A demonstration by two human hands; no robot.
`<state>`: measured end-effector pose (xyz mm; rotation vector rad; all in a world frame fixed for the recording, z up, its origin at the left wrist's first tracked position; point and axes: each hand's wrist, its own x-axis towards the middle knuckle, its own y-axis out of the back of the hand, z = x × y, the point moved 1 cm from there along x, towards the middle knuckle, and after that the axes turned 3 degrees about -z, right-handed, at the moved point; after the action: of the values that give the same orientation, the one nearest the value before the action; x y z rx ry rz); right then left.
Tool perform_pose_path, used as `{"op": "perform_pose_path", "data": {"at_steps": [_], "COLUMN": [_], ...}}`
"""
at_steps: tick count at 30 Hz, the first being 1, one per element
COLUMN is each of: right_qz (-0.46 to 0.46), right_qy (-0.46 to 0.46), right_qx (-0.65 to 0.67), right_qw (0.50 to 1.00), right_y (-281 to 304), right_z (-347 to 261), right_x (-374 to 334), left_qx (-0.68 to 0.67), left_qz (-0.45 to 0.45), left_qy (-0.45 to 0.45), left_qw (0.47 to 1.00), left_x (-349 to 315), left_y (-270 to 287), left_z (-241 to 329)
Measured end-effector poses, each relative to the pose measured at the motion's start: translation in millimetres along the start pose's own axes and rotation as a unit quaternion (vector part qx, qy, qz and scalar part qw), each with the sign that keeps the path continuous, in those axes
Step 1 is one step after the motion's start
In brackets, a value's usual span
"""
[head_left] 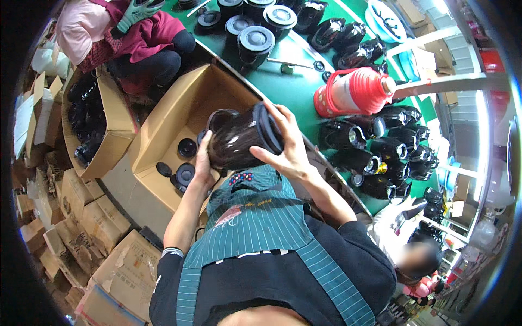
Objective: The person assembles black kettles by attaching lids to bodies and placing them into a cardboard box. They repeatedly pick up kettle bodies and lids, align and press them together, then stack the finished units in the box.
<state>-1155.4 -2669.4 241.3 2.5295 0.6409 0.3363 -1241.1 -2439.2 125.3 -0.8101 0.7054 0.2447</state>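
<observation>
A glossy black jug body (235, 140), roughly cylindrical and tilted on its side, is held between my two hands in front of my apron. My left hand (203, 165) supports its left end. My right hand (291, 145) grips the other end, fingers over the dark rim (267, 127) and thumb along the side. Just behind the jug body shows another dark rounded part (222, 117), partly hidden. Below lies an open cardboard box (157, 141), holding several black round lids such as this one (185, 174).
On the green table (304, 92), at right, stand a red jug (353, 93) and several black jug bodies (391, 146). Black lidded containers (255, 43) stand farther back. Another carton (117, 138) with black parts is at left, near a gloved person (136, 13). Flattened cardboard (122, 271) lies lower left.
</observation>
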Motion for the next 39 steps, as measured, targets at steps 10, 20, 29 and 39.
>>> {"op": "perform_pose_path", "data": {"at_steps": [10, 20, 29, 39], "right_qz": [0.395, 0.3, 0.165, 0.177], "right_qy": [-0.061, -0.246, -0.287, -0.101], "right_qx": [-0.335, -0.391, -0.428, -0.447], "right_qw": [0.853, 0.835, 0.841, 0.871], "right_y": [89, 59, 73, 76], "right_z": [137, 273, 286, 293], "right_x": [168, 298, 298, 291], "left_qx": [0.271, 0.504, 0.536, 0.609], "left_qz": [0.063, 0.247, 0.405, 0.48], "left_qy": [-0.034, 0.04, 0.047, 0.031], "left_qw": [0.96, 0.826, 0.739, 0.63], "left_x": [91, 121, 199, 283], "left_y": [79, 175, 216, 261], "left_z": [-58, -138, -172, -142]}}
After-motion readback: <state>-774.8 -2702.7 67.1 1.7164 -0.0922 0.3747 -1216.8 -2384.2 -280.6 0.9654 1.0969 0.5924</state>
